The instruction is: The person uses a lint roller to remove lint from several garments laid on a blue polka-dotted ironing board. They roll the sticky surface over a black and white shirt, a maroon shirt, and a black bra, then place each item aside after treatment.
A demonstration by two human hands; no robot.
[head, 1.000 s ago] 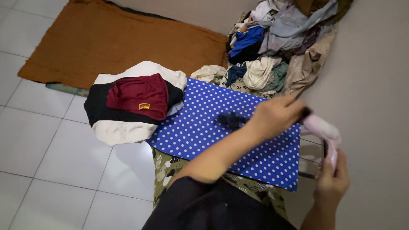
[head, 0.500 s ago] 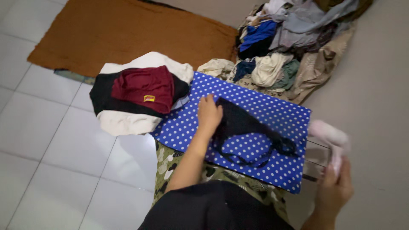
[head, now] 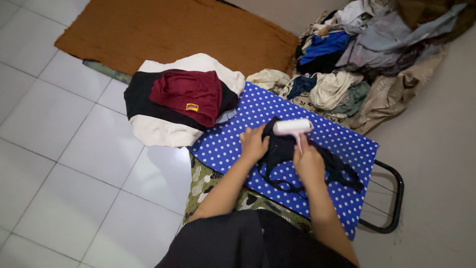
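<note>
A small black garment (head: 285, 149) with thin straps lies spread on a low board covered in blue cloth with white dots (head: 342, 144). My left hand (head: 254, 143) presses flat on the garment's left edge. My right hand (head: 308, 161) grips the handle of a pale pink lint roller (head: 292, 127), whose roll rests across the garment's far end.
A folded stack topped by a maroon piece (head: 187, 97) over black and cream clothes sits left of the board. A heap of unfolded clothes (head: 362, 54) lies at the back right. A brown mat (head: 168, 32) covers the tiled floor behind. The board's black metal leg (head: 394, 198) sticks out right.
My right hand brought the pink roller from beside the board's right end onto the black garment. My left hand stayed pressing the garment's left side.
</note>
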